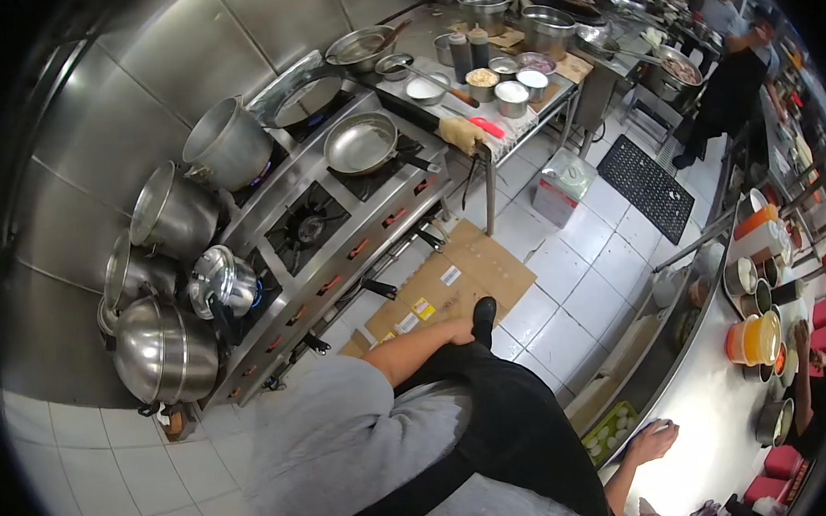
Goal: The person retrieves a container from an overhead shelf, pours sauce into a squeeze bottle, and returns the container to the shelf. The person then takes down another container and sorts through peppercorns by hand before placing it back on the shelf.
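Note:
My left hand hangs low beside the black apron, near my thigh; its fingers are largely hidden. To the right, my right hand rests on the steel counter near its edge, fingers curled; anything in them cannot be made out. A green crate holding several pale, egg-like items sits below the counter edge, close to that hand. Beyond my left hand is the stove, with a frying pan on it and a lidded pot at its near end.
Cardboard lies on the tiled floor by my shoe. A black mat and square tin are farther ahead. Sauce bottles and bowls stand on the back table. A person stands beyond; another's arm is across the counter.

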Demonstrator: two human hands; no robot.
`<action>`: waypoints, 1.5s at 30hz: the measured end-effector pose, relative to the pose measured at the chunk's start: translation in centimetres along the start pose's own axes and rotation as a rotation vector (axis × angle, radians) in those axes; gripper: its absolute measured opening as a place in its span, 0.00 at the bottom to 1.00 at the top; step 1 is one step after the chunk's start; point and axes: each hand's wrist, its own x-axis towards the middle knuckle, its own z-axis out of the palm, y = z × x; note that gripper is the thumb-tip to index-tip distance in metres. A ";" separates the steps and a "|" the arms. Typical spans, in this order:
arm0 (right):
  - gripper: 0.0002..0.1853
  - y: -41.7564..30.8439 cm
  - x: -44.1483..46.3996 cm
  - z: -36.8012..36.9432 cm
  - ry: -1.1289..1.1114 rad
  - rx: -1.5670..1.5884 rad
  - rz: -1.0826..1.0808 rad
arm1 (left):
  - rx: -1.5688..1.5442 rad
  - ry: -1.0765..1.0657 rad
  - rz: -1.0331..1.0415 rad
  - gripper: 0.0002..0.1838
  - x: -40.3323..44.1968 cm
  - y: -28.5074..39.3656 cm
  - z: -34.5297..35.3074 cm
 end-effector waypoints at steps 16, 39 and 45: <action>0.22 -0.4 -0.5 0.0 0.086 0.166 0.119 | -0.101 -0.151 -0.097 0.22 -5.2 -2.1 -3.0; 0.20 1.2 -0.4 1.1 0.114 0.165 -0.020 | -0.801 0.745 -0.539 0.20 -4.8 -11.7 -26.2; 0.22 1.0 0.4 1.1 0.012 0.037 0.024 | -1.154 1.566 -0.559 0.15 -20.9 -26.8 -44.1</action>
